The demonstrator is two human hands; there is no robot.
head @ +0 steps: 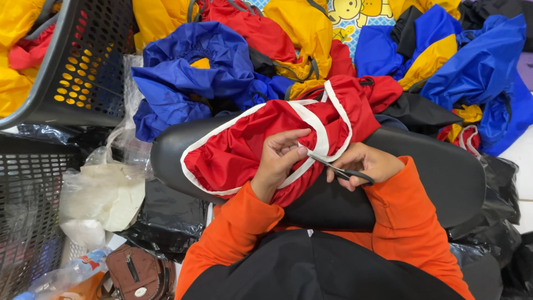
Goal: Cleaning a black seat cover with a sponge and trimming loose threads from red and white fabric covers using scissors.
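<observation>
**Red garment trimmed over a black cushion amid heaps of coloured cloth**

The floor ahead is buried under a pile of blue, yellow and red fabric pieces point(233, 66), with black plastic bags point(166, 219) crumpled to either side. A dark mesh basket point(83, 61) leans at the upper left, showing yellow cloth through its holes, and a second black crate point(28, 211) stands at the left edge. Beside that crate lies a clear plastic bag point(102, 194) with something white inside, and a small brown purse point(136, 272) sits near the lower left.

A black padded cushion point(444, 172) lies across the person's lap. Spread on it is a red garment point(244, 150) edged with white binding point(319, 133), its far end reaching into the pile.

The left hand point(280, 158), in an orange sleeve, is closed on the red garment, its fingers pinching the cloth right at the white binding. The right hand point(363, 164) grips a pair of small dark snips point(338, 169), fingers curled round the handle; the blade tip points left and meets the binding just beside the left thumb.
</observation>
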